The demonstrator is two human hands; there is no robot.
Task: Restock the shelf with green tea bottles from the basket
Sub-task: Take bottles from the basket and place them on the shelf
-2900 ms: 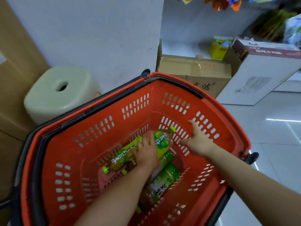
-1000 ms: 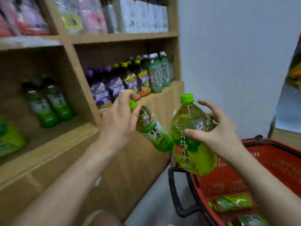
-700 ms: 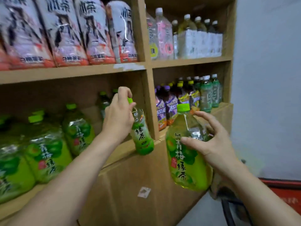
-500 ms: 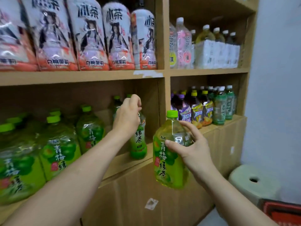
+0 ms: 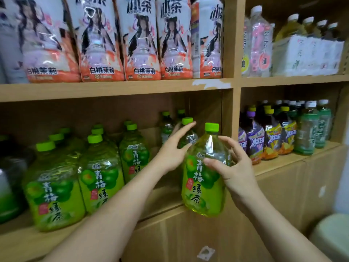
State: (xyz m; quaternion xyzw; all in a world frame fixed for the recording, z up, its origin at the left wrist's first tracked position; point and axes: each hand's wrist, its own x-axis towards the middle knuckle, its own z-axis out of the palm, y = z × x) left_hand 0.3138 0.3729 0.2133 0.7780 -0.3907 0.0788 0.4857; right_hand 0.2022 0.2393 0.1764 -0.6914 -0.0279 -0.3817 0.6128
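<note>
Shelving: wooden store shelf [image 5: 164, 197], with shelved green plum tea bottles [image 5: 98, 178] standing well left of the grip.
Right hand: right hand [image 5: 234, 171] has fingers and thumb curled round the shoulder of a large green plum tea bottle [image 5: 204, 188], held upright with its base at the shelf's front edge and not yet on the board.
Left hand: left hand [image 5: 170, 156] holds nothing, fingers straight and spread, just left of the grip. It is beside a small green tea bottle [image 5: 189, 136] that stands behind; contact cannot be told.
Step in hand: apparently seating the held bottle in the gap behind and left of the grip.
Doing it well: lift the base clear of the edge, support the lower body with the free hand, slide it in label forward, and avoid toppling the small bottle behind.
</note>
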